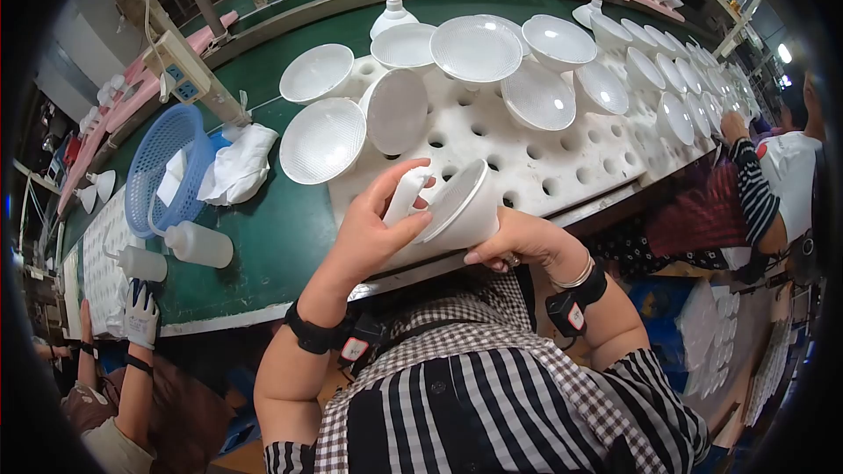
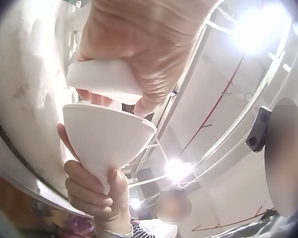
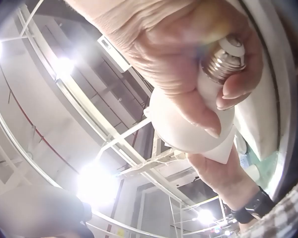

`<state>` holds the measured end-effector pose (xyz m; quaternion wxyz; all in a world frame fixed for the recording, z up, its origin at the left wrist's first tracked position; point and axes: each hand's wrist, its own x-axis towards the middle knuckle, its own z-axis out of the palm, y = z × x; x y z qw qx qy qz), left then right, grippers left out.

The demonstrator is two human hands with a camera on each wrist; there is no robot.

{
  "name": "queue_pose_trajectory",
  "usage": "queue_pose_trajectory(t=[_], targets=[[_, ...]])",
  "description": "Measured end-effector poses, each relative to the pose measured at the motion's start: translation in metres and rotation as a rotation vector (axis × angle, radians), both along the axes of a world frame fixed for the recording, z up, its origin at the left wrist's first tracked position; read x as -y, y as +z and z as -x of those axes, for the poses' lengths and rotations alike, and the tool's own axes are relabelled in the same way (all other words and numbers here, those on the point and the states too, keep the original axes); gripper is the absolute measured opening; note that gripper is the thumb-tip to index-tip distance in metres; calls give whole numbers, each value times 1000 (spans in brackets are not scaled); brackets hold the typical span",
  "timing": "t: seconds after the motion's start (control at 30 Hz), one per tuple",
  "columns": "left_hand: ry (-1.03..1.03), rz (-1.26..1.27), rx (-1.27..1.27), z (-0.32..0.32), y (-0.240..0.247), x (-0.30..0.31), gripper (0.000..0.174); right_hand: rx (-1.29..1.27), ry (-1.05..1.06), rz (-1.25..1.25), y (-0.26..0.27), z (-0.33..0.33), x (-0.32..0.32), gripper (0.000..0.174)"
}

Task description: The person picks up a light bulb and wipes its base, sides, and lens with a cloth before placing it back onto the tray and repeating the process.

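The cone-shaped reflector bulb (image 1: 471, 218) sits between your two hands, over the near edge of the table, tilted so its wide face turns toward your left hand. Your right hand (image 1: 525, 241) is clamped round its neck, fingers curled, with the metal screw base (image 3: 224, 64) showing between palm and fingertips. Your left hand (image 1: 382, 211) pinches a folded white cloth (image 1: 406, 196), thumb on the near side and fingers bent round the far side, right at the bulb's rim; whether the cloth touches the face, you cannot tell. Both your elbows are bent and your forearms angle inward, a black strap (image 1: 313, 330) round the left wrist, bangles (image 1: 580, 275) on the right.

Just beyond your hands lies a white holed board (image 1: 558, 163), and more reflector bulbs (image 1: 323, 140) stand across it, trailing off past your right hand. Left of your left hand, on the green tabletop (image 1: 274, 250), are a crumpled white cloth (image 1: 241, 167), a blue basket (image 1: 197, 145) and two squeeze bottles (image 1: 200, 244); farther out is another person's gloved hand (image 1: 140, 318).
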<state>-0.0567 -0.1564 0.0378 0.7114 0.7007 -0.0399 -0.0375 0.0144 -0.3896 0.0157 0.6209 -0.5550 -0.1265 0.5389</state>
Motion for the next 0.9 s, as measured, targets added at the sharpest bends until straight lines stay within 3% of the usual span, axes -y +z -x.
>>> queue_pose_trajectory(t=[0.43,0.5,0.53,0.6,0.63,0.7,0.83,0.9], targets=[[9,91,4,10,1,-4,63,-52,22,43,8,-3,-4,58],[21,23,-9,9,0,-3,62,217,4,160,9,-3,-6,65],[22,22,-9,9,-2,-2,62,217,5,160,14,0,-6,65],[30,2,-24,8,-7,1,61,842,-157,408,25,9,-8,71],[28,1,-22,8,-7,4,61,844,-159,408,24,11,-9,71],[23,-21,-23,8,-8,9,61,1166,-276,624,19,14,-9,80],[93,-7,-35,7,-11,7,61,1051,-334,545,22,18,-7,79],[3,75,-17,9,-8,1,59,937,-283,320,18,17,-1,72]])
